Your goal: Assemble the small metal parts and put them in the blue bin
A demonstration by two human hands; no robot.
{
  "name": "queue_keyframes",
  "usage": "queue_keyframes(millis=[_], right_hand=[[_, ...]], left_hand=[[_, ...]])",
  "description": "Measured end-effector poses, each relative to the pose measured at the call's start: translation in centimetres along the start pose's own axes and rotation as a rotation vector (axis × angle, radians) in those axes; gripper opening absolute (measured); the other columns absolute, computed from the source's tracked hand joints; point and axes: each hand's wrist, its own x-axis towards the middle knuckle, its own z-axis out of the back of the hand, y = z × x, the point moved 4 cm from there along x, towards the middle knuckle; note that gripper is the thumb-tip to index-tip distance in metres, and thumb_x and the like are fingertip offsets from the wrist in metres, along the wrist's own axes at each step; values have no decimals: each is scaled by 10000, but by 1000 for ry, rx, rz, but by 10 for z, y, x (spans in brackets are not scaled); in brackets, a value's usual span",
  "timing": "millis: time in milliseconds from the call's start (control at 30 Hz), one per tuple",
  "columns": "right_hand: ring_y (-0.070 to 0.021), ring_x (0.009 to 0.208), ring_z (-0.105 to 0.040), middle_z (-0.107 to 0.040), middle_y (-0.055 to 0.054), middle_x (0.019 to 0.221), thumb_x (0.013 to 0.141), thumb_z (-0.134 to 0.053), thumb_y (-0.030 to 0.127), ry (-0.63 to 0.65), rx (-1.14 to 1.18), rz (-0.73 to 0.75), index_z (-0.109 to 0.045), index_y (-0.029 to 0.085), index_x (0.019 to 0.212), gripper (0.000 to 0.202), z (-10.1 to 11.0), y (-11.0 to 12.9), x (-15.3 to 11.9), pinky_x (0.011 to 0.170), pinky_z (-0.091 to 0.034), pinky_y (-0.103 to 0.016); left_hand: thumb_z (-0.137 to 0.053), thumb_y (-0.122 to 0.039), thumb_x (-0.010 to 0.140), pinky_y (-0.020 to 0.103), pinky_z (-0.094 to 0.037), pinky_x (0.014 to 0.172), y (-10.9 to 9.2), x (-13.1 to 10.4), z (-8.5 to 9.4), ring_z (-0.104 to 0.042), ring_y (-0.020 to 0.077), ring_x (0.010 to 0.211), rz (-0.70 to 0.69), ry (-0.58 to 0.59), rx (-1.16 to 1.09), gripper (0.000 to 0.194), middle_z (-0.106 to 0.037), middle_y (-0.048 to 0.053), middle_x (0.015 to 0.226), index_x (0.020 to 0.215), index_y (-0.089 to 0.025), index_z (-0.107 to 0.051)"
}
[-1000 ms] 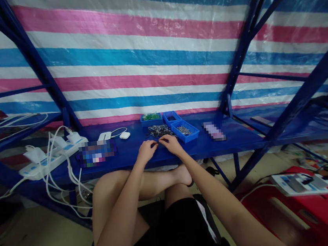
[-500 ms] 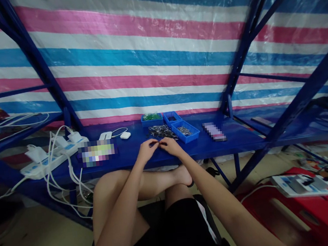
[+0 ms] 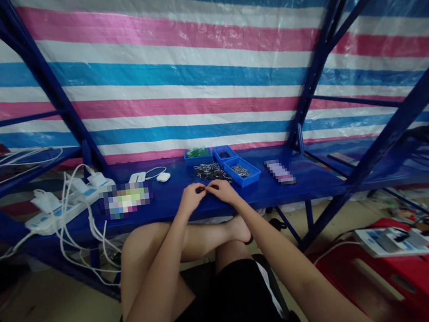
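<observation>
On the blue table [image 3: 310,183], a tray [image 3: 248,179] of silvery pieces stands beside the loose dark-and-silver pile [image 3: 210,172] midway to the back edge, while nearer the front edge the left hand [image 3: 193,196] and right hand [image 3: 222,191] meet, fingers curled narrow, their grip on anything impossible to tell.

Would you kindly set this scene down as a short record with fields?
Left hand: fingers curled inward
Right hand: fingers curled, tips close to the left hand's
Item held: if any, too small to make out
Loose pile: dark and silvery small parts on the blue bench, just beyond the hands
Rear left tray: blue, green contents
Rear right tray: blue, dark contents
Front tray: blue, silvery parts
Far left: white power strip with plugs
</observation>
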Motion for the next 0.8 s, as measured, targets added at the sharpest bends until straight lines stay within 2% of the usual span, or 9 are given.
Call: queue_keyframes(millis=[800], right_hand=[[-130, 765, -577, -659, -22, 846, 818, -494, 254, 2, 36, -20, -660, 185, 838, 181, -3, -7, 3, 735, -410, -231]], left_hand=[[-524, -278, 764, 258, -438, 713, -5, -2, 1, -581, 165, 785, -36, 4, 82, 170, -661, 40, 825, 832, -184, -648]])
